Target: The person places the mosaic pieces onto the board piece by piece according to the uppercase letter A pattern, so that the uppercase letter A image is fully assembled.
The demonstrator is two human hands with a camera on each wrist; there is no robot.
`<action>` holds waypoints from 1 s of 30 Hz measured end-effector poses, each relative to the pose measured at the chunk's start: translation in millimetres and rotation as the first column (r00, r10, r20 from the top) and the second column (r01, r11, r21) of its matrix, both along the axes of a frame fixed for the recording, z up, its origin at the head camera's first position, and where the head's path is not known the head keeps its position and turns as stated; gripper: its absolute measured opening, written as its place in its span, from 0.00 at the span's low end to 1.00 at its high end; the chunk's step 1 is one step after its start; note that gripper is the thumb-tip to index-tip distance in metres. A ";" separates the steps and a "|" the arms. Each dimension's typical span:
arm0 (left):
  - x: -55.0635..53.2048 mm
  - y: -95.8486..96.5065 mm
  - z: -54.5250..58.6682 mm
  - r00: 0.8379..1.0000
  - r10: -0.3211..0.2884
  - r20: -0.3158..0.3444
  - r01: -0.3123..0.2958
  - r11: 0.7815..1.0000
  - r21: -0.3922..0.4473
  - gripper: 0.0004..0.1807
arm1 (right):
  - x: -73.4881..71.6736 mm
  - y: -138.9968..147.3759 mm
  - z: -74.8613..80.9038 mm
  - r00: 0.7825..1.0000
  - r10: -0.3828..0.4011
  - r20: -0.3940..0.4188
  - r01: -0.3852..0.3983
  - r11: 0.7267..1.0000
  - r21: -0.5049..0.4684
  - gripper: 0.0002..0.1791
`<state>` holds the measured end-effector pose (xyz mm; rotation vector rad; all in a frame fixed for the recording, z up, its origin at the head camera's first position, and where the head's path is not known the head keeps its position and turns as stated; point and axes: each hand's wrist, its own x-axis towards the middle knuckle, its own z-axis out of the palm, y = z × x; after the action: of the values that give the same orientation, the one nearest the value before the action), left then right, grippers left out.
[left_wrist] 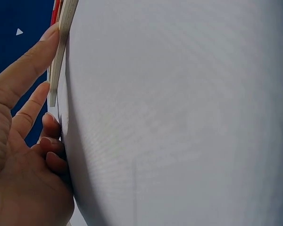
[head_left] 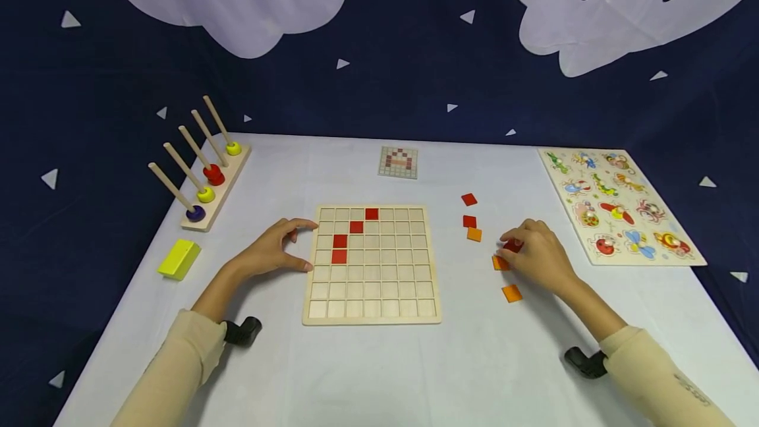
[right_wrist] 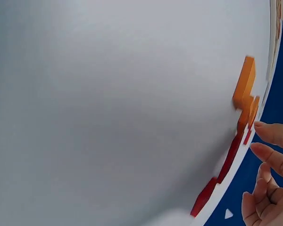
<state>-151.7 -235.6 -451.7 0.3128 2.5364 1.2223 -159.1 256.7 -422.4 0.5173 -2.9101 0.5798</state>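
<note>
The right hand [head_left: 541,257] reaches down to a red square [head_left: 512,246] on the table; in its wrist view the thumb and forefinger stand apart with nothing between them, so I judge that it does not grip yet. The left hand [head_left: 269,249] grips nothing also: its thumb and forefinger rest at the left edge of the wooden board [head_left: 372,321].

About the right hand lie three orange squares [head_left: 512,293], and farther back two loose red squares [head_left: 469,199]. All these are to the right of the board.

Four red squares [head_left: 339,256] are already in the board, going from the top middle down to the left. The other cells are bare. The small card [head_left: 398,163] behind the board shows coloured squares on both sides, while the board has none right of its middle, so I judge the work is rather at its beginning.
</note>
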 end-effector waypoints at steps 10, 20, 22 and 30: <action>0.6 0.0 0.8 1.000 0.008 0.001 -0.008 1.000 0.013 0.43 | 3.3 16.1 -3.2 0.999 -0.036 -0.014 0.036 0.999 0.012 0.12; -0.1 -0.3 -0.5 1.000 0.009 0.001 -0.009 1.000 0.022 0.43 | 2.2 17.6 -3.1 0.998 -0.045 0.054 0.044 0.999 0.027 0.12; -0.3 -0.5 -1.2 1.000 0.007 0.000 -0.007 1.000 0.026 0.43 | 1.7 17.2 -2.4 0.997 -0.048 0.064 0.046 0.998 0.031 0.12; 0.1 0.0 -0.8 1.000 0.006 -0.002 -0.006 1.000 0.024 0.43 | -0.4 18.5 0.2 0.992 -0.061 0.110 0.055 0.997 0.057 0.13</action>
<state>-151.6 -235.5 -452.4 0.3126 2.5273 1.2566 -159.5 275.2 -422.2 0.4179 -3.0429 0.5405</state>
